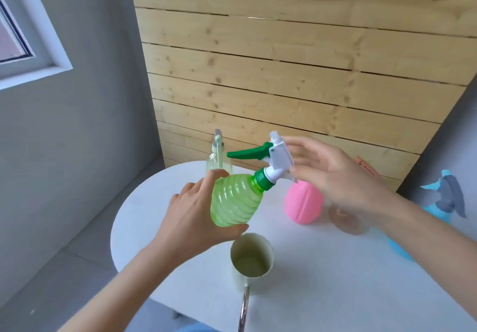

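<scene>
Green ribbed plastic catches the light: the green spray bottle (235,200) is held in the air above the round white counter (322,267), tilted so its neck leans up and to the right. The left hand (196,218) comes in from below with the forearm raised. It cups the bottle's belly, with the forefinger over the top and the thumb curled under the base. The right hand (335,177) reaches in from the right with a bent wrist, and its fingers (296,142) and thumb pinch the white spray head (280,156) from behind. The green trigger (247,152) points left, away from the palm.

Five bottles are in view. Besides the held one, a pale clear bottle (219,161) stands behind the left hand and a pink bottle (304,204) sits below the right hand. A clear bottle (344,219) is partly hidden under the right wrist, and a blue bottle (401,250) stands at the far right edge. One pale green mug (251,257) with a metal handle stands on the counter just below the held bottle.
</scene>
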`<state>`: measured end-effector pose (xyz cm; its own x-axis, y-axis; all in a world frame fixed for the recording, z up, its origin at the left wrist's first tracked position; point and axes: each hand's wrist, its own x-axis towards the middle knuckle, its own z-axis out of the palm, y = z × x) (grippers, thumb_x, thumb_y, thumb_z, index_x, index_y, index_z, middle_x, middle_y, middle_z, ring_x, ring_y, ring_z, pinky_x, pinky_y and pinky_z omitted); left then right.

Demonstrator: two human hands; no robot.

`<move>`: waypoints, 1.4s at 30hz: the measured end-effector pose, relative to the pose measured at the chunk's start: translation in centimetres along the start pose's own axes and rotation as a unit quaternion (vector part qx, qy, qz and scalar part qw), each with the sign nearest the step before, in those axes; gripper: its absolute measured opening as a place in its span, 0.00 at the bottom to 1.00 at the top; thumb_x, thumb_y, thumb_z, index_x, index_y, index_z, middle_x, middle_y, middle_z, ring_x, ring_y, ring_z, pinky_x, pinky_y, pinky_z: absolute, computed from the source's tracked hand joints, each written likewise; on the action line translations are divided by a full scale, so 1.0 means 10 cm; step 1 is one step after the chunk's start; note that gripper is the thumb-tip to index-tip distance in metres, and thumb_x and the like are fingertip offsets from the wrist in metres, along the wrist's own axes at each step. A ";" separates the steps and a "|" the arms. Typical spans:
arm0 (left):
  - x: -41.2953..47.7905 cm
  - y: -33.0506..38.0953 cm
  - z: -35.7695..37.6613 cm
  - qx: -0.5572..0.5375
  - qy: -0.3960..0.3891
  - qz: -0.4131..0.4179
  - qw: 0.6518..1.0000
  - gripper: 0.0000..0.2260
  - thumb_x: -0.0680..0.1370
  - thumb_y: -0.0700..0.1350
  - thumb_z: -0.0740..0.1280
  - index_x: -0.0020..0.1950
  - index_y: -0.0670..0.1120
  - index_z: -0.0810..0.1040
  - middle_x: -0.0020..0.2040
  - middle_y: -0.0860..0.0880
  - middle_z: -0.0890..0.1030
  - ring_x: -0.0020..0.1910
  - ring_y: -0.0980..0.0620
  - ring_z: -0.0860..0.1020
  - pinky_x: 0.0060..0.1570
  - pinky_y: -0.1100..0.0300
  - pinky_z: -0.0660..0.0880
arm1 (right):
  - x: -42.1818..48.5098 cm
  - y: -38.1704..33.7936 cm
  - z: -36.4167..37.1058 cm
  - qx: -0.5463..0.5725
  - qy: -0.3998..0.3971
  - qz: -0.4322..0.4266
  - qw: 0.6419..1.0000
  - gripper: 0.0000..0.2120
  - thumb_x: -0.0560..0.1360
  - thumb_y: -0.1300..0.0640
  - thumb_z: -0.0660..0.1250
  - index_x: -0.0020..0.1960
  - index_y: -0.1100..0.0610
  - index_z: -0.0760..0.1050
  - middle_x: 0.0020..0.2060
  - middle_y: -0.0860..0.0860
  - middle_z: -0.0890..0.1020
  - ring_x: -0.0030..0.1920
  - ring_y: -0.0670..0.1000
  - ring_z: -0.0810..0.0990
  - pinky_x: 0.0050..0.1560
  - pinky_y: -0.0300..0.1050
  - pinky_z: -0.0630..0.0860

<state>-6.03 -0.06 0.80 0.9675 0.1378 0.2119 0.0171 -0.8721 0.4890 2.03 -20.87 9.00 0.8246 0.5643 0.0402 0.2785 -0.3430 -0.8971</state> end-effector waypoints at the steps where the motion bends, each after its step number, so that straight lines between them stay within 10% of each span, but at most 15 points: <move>1: -0.01 -0.07 0.05 0.009 0.017 0.007 1.000 0.36 0.58 0.68 0.68 0.62 0.62 0.58 0.50 0.62 0.71 0.53 0.52 0.71 0.51 0.51 0.71 | 0.01 0.07 0.04 0.022 -0.001 0.035 0.999 0.11 0.78 0.53 0.62 0.59 0.43 0.76 0.55 0.44 0.82 0.58 0.44 0.79 0.61 0.46 0.74; 6: 0.00 -0.35 0.31 0.044 0.088 0.036 0.995 0.38 0.59 0.66 0.72 0.65 0.63 0.60 0.59 0.58 0.74 0.57 0.51 0.72 0.53 0.51 0.70 | 0.09 0.36 0.21 0.084 -0.072 0.188 0.976 0.36 0.75 0.30 0.46 0.59 0.58 0.75 0.41 0.60 0.80 0.34 0.55 0.81 0.35 0.47 0.78; 10: -0.03 -0.45 0.44 0.023 0.108 0.054 0.992 0.39 0.58 0.66 0.71 0.66 0.63 0.61 0.59 0.60 0.72 0.58 0.52 0.71 0.55 0.52 0.68 | 0.10 0.48 0.29 0.138 -0.054 0.130 0.980 0.28 0.78 0.40 0.58 0.61 0.64 0.75 0.41 0.58 0.79 0.32 0.51 0.78 0.28 0.40 0.75; 13: -0.09 -0.52 0.51 -0.019 0.099 0.067 0.993 0.38 0.57 0.69 0.68 0.66 0.66 0.61 0.58 0.62 0.71 0.56 0.55 0.71 0.57 0.50 0.71 | 0.01 0.53 0.32 0.198 -0.039 0.083 0.976 0.15 0.76 0.59 0.65 0.60 0.64 0.75 0.44 0.59 0.78 0.34 0.50 0.78 0.30 0.37 0.76; 16: -0.14 -0.59 0.55 -0.034 0.115 0.074 0.990 0.38 0.58 0.69 0.67 0.67 0.65 0.63 0.57 0.62 0.71 0.56 0.56 0.72 0.57 0.52 0.71 | -0.08 0.60 0.33 0.203 0.017 0.051 0.978 0.22 0.73 0.70 0.66 0.66 0.59 0.71 0.43 0.56 0.80 0.38 0.51 0.81 0.39 0.37 0.79; 19: -0.18 -0.60 0.55 -0.036 0.117 0.076 0.990 0.39 0.58 0.69 0.67 0.68 0.65 0.62 0.56 0.62 0.71 0.56 0.56 0.72 0.57 0.49 0.72 | -0.15 0.68 0.39 0.075 0.072 0.046 0.993 0.25 0.72 0.64 0.71 0.66 0.53 0.70 0.49 0.52 0.82 0.49 0.50 0.82 0.55 0.43 0.77; 24: -0.29 -0.60 0.51 -0.042 0.096 0.089 0.990 0.39 0.58 0.70 0.66 0.68 0.64 0.62 0.60 0.60 0.72 0.58 0.56 0.71 0.57 0.47 0.71 | -0.32 0.63 0.55 -0.103 0.057 -0.060 0.991 0.04 0.72 0.57 0.72 0.46 0.52 0.81 0.43 0.49 0.85 0.46 0.50 0.84 0.54 0.51 0.79; 30: -0.65 -0.67 0.32 -0.048 0.050 0.060 0.996 0.41 0.57 0.72 0.64 0.69 0.66 0.59 0.60 0.59 0.72 0.59 0.54 0.72 0.60 0.52 0.70 | -0.77 0.38 0.74 -0.237 0.123 -0.145 0.953 0.05 0.73 0.60 0.72 0.44 0.50 0.82 0.40 0.43 0.84 0.43 0.43 0.80 0.45 0.28 0.70; 34: -0.90 -0.69 0.21 -0.034 0.035 0.026 0.998 0.42 0.57 0.72 0.67 0.70 0.65 0.59 0.61 0.57 0.72 0.60 0.52 0.72 0.59 0.53 0.70 | -1.09 0.33 0.67 -0.216 0.186 -0.119 0.951 0.06 0.72 0.64 0.71 0.44 0.54 0.82 0.37 0.46 0.84 0.34 0.43 0.80 0.39 0.21 0.67; 39: -1.33 -0.65 0.19 -0.031 0.026 -0.003 0.999 0.39 0.63 0.64 0.74 0.70 0.63 0.61 0.61 0.55 0.72 0.61 0.51 0.72 0.60 0.51 0.70 | -1.58 0.51 0.57 -0.112 0.240 -0.042 0.963 0.09 0.71 0.66 0.72 0.46 0.53 0.82 0.44 0.49 0.85 0.46 0.48 0.84 0.52 0.44 0.80; 42: -1.48 -0.63 0.21 -0.032 0.016 -0.017 0.999 0.40 0.63 0.63 0.74 0.71 0.61 0.61 0.62 0.53 0.72 0.60 0.50 0.73 0.60 0.51 0.70 | -1.81 0.60 0.53 -0.101 0.250 -0.012 0.963 0.12 0.71 0.67 0.71 0.42 0.50 0.80 0.41 0.50 0.85 0.40 0.41 0.82 0.46 0.31 0.76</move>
<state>-19.95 2.42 -7.21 0.9579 0.1827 0.2214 0.0322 -0.8349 0.5494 -13.81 -29.11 0.54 0.9364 0.1600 0.3122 0.3495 -0.5024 -0.7909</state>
